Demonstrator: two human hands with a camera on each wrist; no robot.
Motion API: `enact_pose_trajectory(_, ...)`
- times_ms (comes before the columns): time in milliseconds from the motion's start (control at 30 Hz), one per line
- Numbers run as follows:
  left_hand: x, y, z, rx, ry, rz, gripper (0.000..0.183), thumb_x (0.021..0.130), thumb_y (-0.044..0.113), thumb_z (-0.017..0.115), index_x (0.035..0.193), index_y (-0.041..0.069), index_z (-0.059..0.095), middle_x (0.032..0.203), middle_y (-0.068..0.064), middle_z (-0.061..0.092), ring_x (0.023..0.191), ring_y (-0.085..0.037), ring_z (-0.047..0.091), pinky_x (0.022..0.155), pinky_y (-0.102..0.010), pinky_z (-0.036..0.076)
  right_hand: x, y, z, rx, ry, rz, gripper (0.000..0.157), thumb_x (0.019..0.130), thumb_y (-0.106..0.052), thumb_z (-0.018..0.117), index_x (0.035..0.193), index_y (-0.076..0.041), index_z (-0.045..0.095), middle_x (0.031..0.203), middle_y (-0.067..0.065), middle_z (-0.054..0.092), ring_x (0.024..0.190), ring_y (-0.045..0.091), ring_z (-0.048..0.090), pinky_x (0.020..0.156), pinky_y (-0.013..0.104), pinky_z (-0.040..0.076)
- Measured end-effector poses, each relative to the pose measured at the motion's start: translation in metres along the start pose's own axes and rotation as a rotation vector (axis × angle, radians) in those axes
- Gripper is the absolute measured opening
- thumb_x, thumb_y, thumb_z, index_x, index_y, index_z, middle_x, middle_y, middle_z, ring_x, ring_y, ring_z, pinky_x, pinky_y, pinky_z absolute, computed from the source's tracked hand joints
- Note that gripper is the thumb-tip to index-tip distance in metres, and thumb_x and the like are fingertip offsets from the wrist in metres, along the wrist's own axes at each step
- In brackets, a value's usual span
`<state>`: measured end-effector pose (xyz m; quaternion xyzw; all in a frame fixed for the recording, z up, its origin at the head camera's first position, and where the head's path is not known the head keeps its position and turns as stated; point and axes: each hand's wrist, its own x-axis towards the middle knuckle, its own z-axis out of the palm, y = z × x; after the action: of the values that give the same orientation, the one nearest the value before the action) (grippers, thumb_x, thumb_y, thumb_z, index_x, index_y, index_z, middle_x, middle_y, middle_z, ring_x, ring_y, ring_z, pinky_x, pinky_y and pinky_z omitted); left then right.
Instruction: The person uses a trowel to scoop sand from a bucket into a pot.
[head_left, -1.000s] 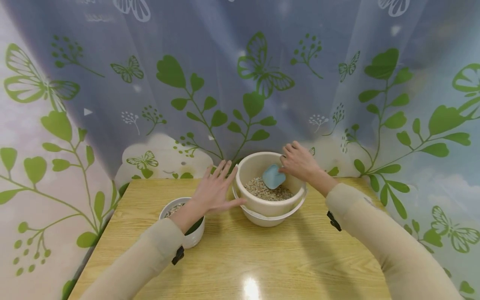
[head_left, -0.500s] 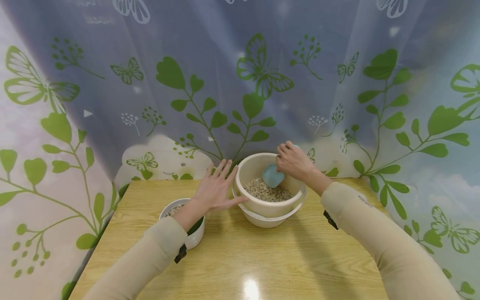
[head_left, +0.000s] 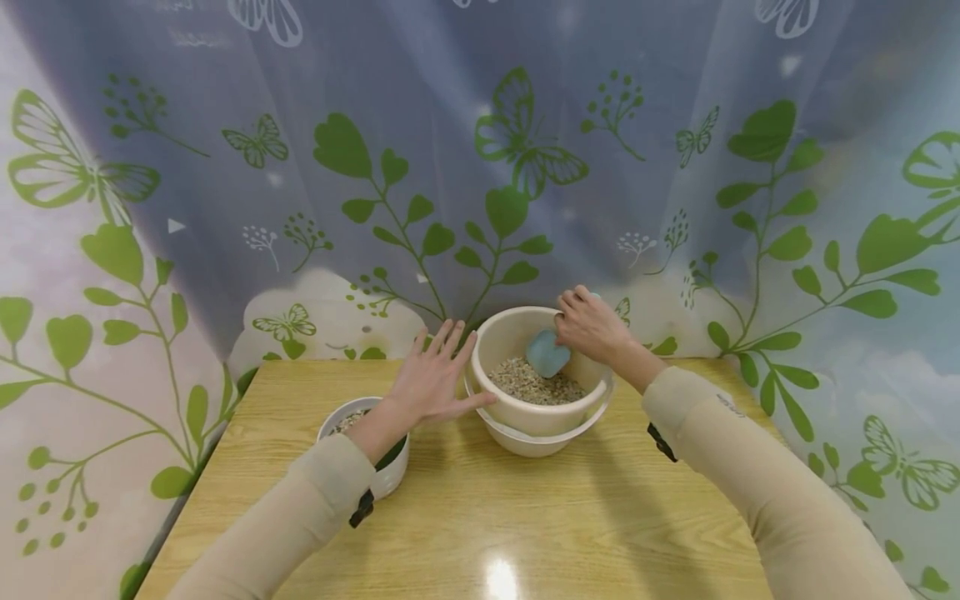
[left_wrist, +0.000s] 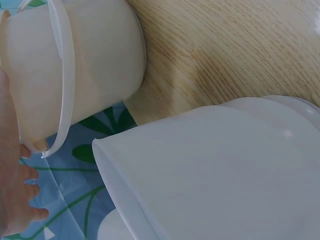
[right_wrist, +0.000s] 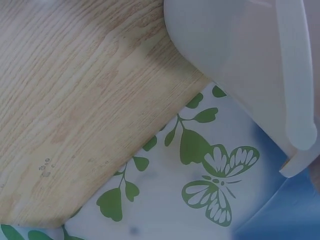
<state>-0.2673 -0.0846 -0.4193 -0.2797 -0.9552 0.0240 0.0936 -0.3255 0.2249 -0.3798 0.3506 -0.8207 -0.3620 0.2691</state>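
My right hand grips the handle of a light blue scoop at the right rim of a cream bucket. The scoop's bowl is tilted into the bucket, low over the mixed gravel-like grains. My left hand has its fingers spread, with the thumb reaching the bucket's left rim. In the left wrist view, its fingers show beside the bucket, whose white bail handle hangs down round it. The right wrist view catches the bucket's outer wall, with the scoop out of sight.
A white pot with similar grains and something dark green inside stands left of the bucket, partly hidden under my left forearm. Both containers stand on a wood-grain table. A printed curtain hangs right behind the table's far edge.
My right hand has shifted slightly left with the scoop and tipped a little, then held nearly still. My left hand and the bucket stay in place.
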Motion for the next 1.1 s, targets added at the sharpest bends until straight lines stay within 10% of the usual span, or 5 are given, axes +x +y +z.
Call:
enact_pose_trajectory(733, 0.002, 0.000, 0.001, 0.002, -0.013, -0.007, 0.112, 0.091, 0.090, 0.039, 0.170, 0.013, 0.020, 0.177, -0.019, 0.021, 0.166, -0.036, 0.018, 0.132, -0.064, 0.025, 0.015, 0.003, 0.024, 0.042, 0.108, -0.106, 0.054, 0.090, -0.068, 0.068, 0.090, -0.014, 0.070, 0.108, 0.007, 0.072, 0.097, 0.022, 0.060, 0.086, 0.036, 0.044)
enact_pose_trajectory(1100, 0.002, 0.001, -0.001, 0.023, -0.032, -0.009, 0.112, 0.092, 0.091, 0.036, 0.170, 0.013, 0.019, 0.177, -0.018, 0.020, 0.166, -0.035, 0.018, 0.132, -0.062, 0.027, 0.025, -0.011, 0.026, 0.051, 0.020, -0.119, 0.060, 0.092, -0.071, 0.061, 0.106, -0.015, 0.075, 0.122, 0.007, 0.073, 0.107, 0.023, 0.061, 0.091, 0.038, 0.045)
